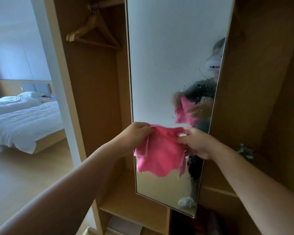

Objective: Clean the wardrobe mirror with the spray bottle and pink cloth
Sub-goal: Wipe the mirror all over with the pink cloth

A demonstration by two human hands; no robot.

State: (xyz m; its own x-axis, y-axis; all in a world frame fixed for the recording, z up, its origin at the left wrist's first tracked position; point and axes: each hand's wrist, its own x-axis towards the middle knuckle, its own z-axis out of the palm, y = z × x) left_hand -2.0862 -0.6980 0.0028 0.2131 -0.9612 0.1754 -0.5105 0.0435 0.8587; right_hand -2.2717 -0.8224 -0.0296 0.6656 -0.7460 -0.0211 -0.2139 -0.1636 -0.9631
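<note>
Off to the left, through the doorway, a low bed with rumpled white bedding [20,119] sits on the pale wood floor. Next comes the open wardrobe bay, where pale wooden coat hangers [92,31] dangle from the rail.

The left hand [136,133] pinches the upper left edge of the soft pink microfibre cloth [161,153]. The cloth hangs spread in front of the lower half of the tall, narrow, metal-framed wardrobe mirror [168,56] — whether it touches the glass, I cannot tell. The right hand [197,143] pinches the opposite top edge, so the cloth is drawn out between the two hands.

Above and to the right of the cloth, a patch of clear spray droplets [193,92] beads the glass unwiped. So the spraying looks done, at least there, and the wiping appears not yet begun — nearly all of the cleaning is left. I cannot make out the spray bottle; a small teal shape [246,151] in the dark shelf on the right is too dim to name.
</note>
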